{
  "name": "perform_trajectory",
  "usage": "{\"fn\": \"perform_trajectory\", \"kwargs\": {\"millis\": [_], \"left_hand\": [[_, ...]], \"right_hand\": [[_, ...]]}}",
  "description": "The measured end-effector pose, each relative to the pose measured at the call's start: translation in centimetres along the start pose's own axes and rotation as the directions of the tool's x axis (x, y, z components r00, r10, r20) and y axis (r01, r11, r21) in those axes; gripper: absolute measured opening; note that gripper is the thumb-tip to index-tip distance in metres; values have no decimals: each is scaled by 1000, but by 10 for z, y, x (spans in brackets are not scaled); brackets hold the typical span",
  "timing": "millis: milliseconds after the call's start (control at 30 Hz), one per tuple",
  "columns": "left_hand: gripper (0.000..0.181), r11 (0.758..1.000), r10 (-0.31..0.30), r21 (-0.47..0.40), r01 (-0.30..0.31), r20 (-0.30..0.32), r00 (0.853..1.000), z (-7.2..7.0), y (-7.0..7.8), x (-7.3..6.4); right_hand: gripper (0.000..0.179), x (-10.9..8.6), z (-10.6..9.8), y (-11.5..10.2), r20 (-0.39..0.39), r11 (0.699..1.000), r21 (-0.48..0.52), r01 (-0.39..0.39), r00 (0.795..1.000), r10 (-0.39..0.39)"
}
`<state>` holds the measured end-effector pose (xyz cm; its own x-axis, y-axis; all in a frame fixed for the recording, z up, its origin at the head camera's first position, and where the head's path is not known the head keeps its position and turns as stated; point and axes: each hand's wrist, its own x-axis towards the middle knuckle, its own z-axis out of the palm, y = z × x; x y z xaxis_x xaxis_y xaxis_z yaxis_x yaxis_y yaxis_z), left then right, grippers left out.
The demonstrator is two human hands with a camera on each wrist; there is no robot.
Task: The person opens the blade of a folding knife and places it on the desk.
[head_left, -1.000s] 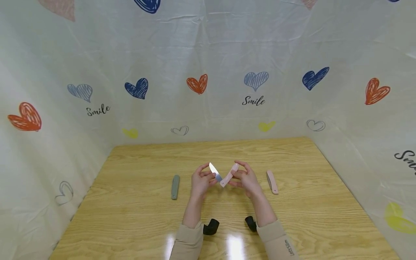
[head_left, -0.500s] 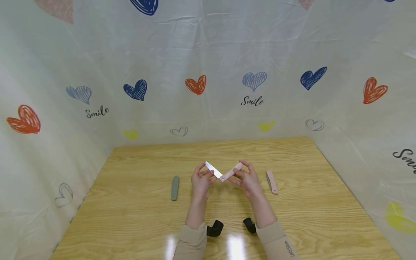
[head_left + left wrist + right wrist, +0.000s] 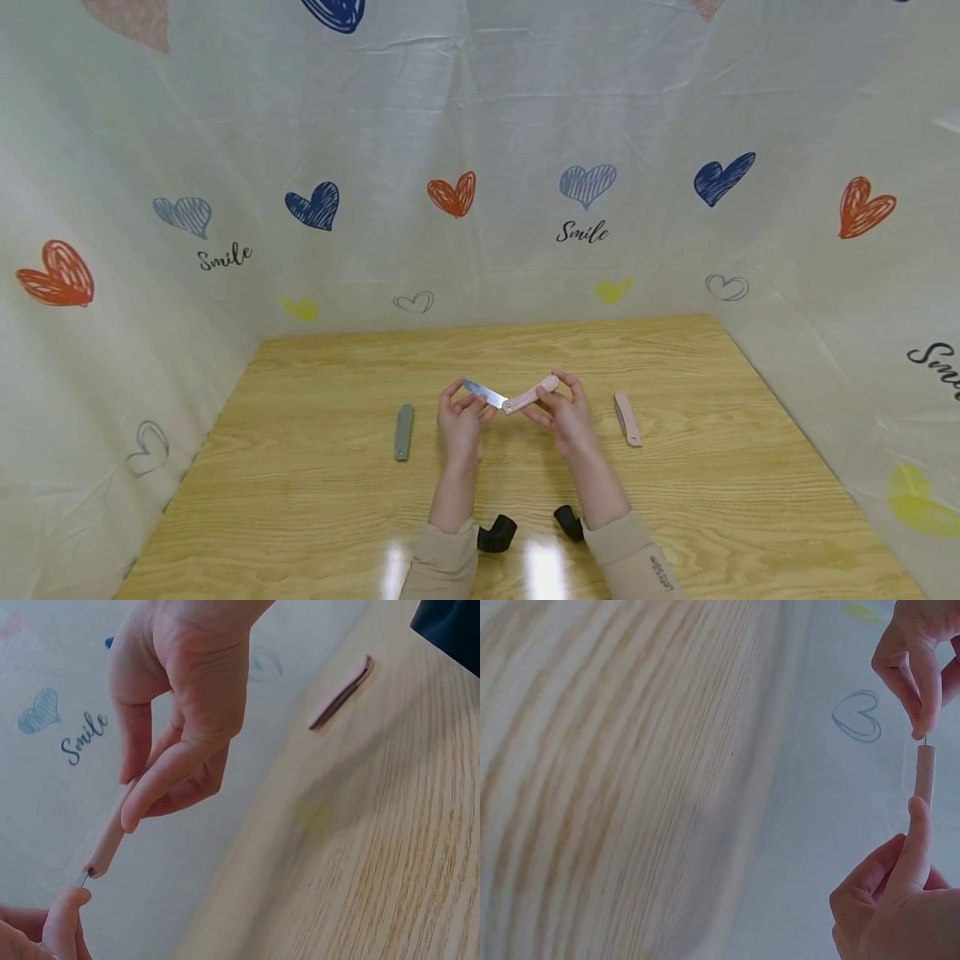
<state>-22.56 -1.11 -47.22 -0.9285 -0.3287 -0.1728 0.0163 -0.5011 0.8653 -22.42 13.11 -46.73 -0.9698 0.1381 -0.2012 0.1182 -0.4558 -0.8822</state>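
Between the two hands, above the table, is a folding knife (image 3: 531, 395) with a pink handle and a shiny blade (image 3: 486, 392) swung well out at a wide angle. My left hand (image 3: 461, 422) pinches the blade between thumb and fingers. The pink handle (image 3: 109, 838) is gripped by my right hand (image 3: 572, 418), thumb on its near side. In the right wrist view the blade is nearly edge-on, a thin line at the left fingertips (image 3: 920, 729).
A green folded knife (image 3: 403, 432) lies on the wooden table (image 3: 315, 500) to the left, and a second pink folded knife (image 3: 628, 420) to the right. Black wrist mounts (image 3: 497, 533) show by both sleeves. A curtain with printed hearts (image 3: 450, 100) hangs behind and at the sides.
The blade has swung further out from the pink handle, from a narrow V to a wide angle. My left hand has tipped the blade down to the left; the knives on the table stay put.
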Motion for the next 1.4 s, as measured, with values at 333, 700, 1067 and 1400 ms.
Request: {"fn": "perform_trajectory", "kwargs": {"millis": [333, 700, 1067, 1400], "left_hand": [[48, 995, -11, -101, 5, -58, 998, 1, -5, -5], [49, 988, 18, -154, -27, -58, 998, 4, -10, -9], [50, 978, 33, -201, -52, -98, 995, 6, -15, -10], [50, 971, 44, -229, -69, -112, 993, 6, -18, -11]], "right_hand": [[52, -3, 5, 6, -68, 995, 99, -8, 998, 15], [50, -7, 10, 13, -122, 978, 206, 25, 992, 1], [37, -8, 16, 15, -166, 956, 285, 72, 986, -25], [43, -11, 18, 19, -183, 951, 302, 69, 983, -13]]}}
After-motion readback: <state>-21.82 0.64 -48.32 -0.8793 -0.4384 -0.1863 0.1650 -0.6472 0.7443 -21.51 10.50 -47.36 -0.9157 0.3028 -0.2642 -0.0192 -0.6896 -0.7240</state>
